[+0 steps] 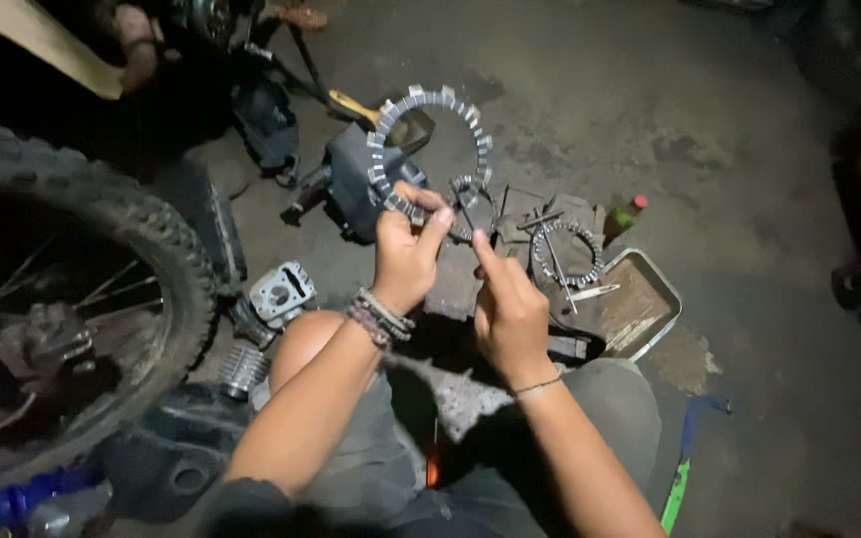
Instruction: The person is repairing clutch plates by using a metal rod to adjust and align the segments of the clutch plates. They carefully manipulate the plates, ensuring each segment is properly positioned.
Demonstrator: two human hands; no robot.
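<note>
Toothed clutch ring held up over a workshop floor, both hands engaged.

The left hand (406, 254) pinches the lower rim of the toothed ring (430, 134) between thumb and fingers, the ring standing upright above the knuckles. The right hand (510, 314) is loosely curled, index finger raised, touching a small dark part (470, 204) just beside the ring; whether it grips it cannot be told. A second toothed ring (567, 254) lies by a metal tray (650, 309). A knobby tyre (142, 229) stands left, an engine cylinder (281, 294) near it.
</note>
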